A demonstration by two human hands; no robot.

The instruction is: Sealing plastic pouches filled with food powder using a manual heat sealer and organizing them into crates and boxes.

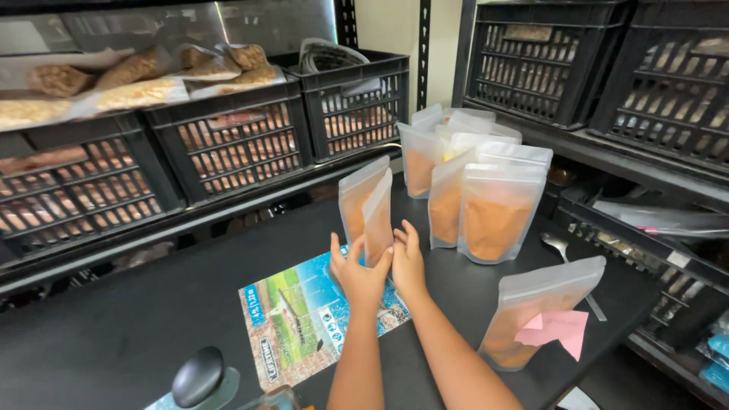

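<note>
A matte black table (152,304) filled the lower view, flanked by five black latticed plastic crates (228,144) on dark shelving. On the table stood a cluster of frosted, flat-bottomed pouches (493,205), at least five counted, each part-filled with orange-brown powder. One more such pouch (543,311) leaned at the right edge, bearing a pink paper note (558,328). One rectangular printed sheet (311,319), green and blue, lay flat beneath the hands. Two further pouches (367,209) of the same powder stood upright together at the table's centre, on the sheet's far edge. The left hand (355,275) and right hand (408,262) cupped their bases, fingers half-curled, touching the film. One metal spoon (558,247) lay beside the cluster.
</note>
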